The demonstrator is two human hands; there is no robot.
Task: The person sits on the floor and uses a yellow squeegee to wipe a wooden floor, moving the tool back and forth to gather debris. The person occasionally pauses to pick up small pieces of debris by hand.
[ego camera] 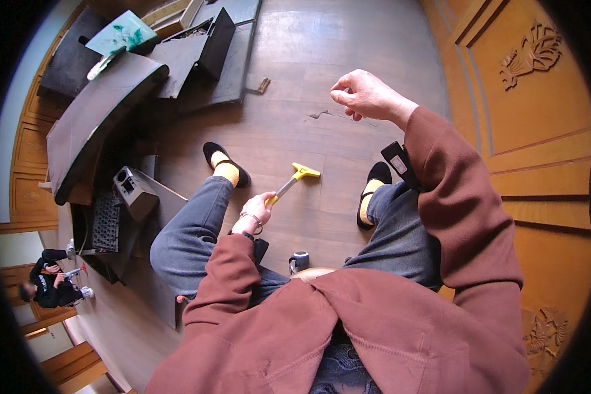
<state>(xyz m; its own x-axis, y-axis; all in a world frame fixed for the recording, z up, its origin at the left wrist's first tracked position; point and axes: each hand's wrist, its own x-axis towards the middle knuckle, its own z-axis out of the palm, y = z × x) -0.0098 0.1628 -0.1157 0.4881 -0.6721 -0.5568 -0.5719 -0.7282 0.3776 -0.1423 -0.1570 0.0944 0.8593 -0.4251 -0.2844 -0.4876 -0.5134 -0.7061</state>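
My left hand (pixel 258 211) is closed around the lower end of a floor scraper (pixel 286 189) with a yellow head and a grey shaft. The scraper's head points away from me, over the wood-look floor between my feet. My right hand (pixel 367 95) is raised at the upper right, its fingers curled and the thumb against the index finger; nothing shows in it. Beneath that hand lies a dark irregular mark (pixel 325 114) on the floor. By the right sleeve is a black device (pixel 400 165) with a label.
A carved wooden panel (pixel 537 113) stands close on my right. Old dark furniture (pixel 108 113), a keyboard (pixel 105 221) and a box (pixel 135 192) crowd the left. A small scrap (pixel 263 85) lies ahead. A caster (pixel 299 261) shows beneath me. Another person (pixel 54 280) sits far left holding a tool.
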